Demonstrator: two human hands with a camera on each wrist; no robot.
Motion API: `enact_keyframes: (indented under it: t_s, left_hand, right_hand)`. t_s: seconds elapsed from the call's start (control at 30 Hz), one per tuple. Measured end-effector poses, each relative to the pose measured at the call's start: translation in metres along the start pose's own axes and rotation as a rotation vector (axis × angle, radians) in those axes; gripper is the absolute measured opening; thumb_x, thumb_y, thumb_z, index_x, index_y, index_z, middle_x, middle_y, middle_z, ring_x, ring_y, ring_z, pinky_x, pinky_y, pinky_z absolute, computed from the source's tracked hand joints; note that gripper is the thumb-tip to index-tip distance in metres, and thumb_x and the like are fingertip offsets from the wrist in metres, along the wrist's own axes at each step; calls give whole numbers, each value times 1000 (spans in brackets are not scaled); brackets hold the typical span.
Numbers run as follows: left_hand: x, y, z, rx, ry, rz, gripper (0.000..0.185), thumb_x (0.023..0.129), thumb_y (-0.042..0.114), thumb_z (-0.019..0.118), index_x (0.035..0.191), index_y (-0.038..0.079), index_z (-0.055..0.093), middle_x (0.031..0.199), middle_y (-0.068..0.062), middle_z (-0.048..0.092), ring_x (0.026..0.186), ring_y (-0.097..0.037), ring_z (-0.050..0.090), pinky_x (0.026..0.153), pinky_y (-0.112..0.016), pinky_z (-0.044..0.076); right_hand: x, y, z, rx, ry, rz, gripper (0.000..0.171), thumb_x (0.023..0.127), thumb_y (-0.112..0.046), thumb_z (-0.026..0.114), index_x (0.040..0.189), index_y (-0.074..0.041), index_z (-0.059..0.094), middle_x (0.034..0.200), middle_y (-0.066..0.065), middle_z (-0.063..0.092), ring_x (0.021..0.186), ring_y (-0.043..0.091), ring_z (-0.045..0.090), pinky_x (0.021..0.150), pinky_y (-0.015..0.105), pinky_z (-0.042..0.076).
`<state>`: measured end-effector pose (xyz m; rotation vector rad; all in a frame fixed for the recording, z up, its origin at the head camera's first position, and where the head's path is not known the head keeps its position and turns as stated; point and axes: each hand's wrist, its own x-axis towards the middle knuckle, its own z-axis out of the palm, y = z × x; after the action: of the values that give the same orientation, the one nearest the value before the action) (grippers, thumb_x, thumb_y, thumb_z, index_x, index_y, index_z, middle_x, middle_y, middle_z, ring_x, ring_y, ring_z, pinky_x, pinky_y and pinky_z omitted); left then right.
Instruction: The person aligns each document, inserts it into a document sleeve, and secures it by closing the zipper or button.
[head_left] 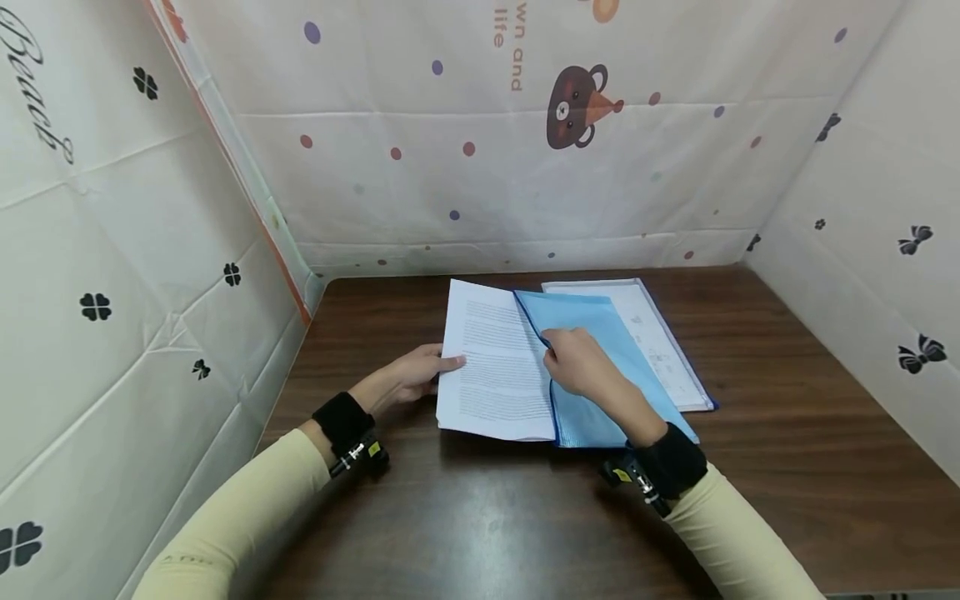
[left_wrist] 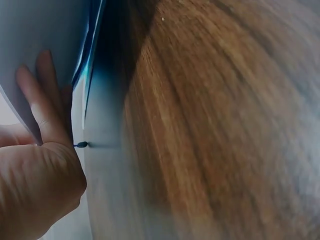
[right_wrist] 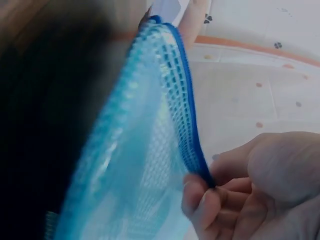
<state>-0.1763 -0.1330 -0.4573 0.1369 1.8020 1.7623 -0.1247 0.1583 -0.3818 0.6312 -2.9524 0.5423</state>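
My left hand (head_left: 417,372) grips the left edge of a stack of printed paper (head_left: 495,367), thumb on top and fingers spread underneath, as the left wrist view shows. The right part of the stack lies inside a blue mesh zipper pouch (head_left: 600,321). With thumb and fingers my right hand (head_left: 576,360) pinches the pouch's dark blue zipper edge (right_wrist: 192,115), lifting the upper layer at the opening. In the right wrist view the mesh sides stand apart. Paper and pouch are held tilted, close over the table.
A white zipper pouch (head_left: 663,350) with blue trim lies on the brown wooden table (head_left: 787,467), partly under the blue one. Patterned white cloth (head_left: 450,167) walls off the back and both sides. Each wrist wears a black band (head_left: 343,423) with a small camera.
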Motion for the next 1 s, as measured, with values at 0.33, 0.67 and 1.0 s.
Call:
enact_keyframes:
  t_s: [0.33,0.67,1.0]
  left_hand:
    - [5,0,24,119,55,34,34,110,16,60,142,4,62,119,-13,75,98,-24,75,74,-37,60]
    - [3,1,38,68,63,20,32,110,15,60,140,4,62,119,-14,75,99,-25,76,77,-38,62]
    - [5,-4,47,70,58,29,34,110,15,59,142,4,61,120,-13,75,100,-24,75,77,-37,61]
  right_hand:
    - [-3,2,8,160,12,-26,38,104,-1,54,140,13,60,67,4,57,55,15,51,51,28,43]
    - [-9,1,13,190,28,-18,42,105,-3,55,144,11,57,64,3,54,52,14,50,50,26,40]
    - [-12,2,22,217,50,-67,41,105,-4,57,143,10,58,64,1,53,53,14,49,50,26,39]
